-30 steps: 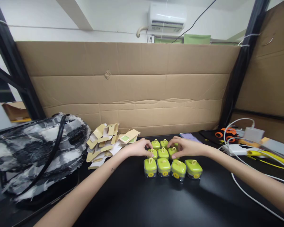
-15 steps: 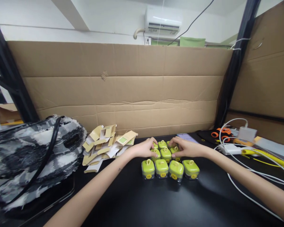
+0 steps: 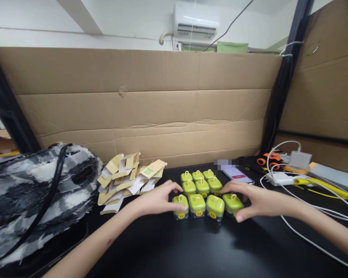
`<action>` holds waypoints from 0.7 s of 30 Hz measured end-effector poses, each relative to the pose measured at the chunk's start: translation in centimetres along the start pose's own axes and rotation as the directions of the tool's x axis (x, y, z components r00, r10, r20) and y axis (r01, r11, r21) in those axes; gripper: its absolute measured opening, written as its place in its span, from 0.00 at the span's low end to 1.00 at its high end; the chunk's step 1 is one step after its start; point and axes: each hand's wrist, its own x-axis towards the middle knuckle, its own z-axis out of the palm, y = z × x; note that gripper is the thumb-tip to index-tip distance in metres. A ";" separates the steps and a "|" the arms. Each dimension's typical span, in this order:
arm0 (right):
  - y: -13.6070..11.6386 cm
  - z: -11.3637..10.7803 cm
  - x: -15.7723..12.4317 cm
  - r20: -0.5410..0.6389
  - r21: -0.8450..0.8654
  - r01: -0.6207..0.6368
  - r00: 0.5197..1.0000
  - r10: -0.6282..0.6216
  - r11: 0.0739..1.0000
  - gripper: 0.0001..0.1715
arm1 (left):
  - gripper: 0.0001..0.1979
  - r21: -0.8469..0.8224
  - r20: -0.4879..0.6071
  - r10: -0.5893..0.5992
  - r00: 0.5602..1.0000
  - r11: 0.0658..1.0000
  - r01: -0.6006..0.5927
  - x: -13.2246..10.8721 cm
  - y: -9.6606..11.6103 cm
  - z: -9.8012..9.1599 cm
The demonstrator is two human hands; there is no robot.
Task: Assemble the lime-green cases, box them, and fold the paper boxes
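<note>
1. Small boxes point(image 3: 203, 195) between the fingertips point(image 3: 182, 207) of both hands — lime-green lids with green loops, clear bodies, yellow round marks on the fronts of the row nearest the thumbs.
2. Table point(image 3: 191, 247) under the fingers — glossy black.
3. Card pieces point(image 3: 127, 177) beyond the left hand's fingers — tan and white, one with a pale green square.
4. Bag point(image 3: 31, 193) far out from the left fingers — black, grey and white mottled fuzz, black strap.
5. Phone point(image 3: 237, 174) beyond the right fingers — white screen, red bar.
6. Cables point(image 3: 307, 216) — white.
7. Back wall point(image 3: 162, 104) — brown cardboard.
</note>
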 end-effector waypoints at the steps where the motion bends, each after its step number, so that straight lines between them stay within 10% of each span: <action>1: -0.1 0.6 -0.2 -0.018 -0.009 -0.021 1.000 0.021 1.000 0.39 | 0.23 -0.011 0.003 -0.003 1.000 1.000 0.003 -0.3 0.0 0.5; 21: -2.6 5.4 0.0 -0.281 -0.188 -0.200 0.949 0.143 0.962 0.22 | 0.22 0.032 -0.121 -0.054 0.991 0.998 0.059 0.1 2.5 4.4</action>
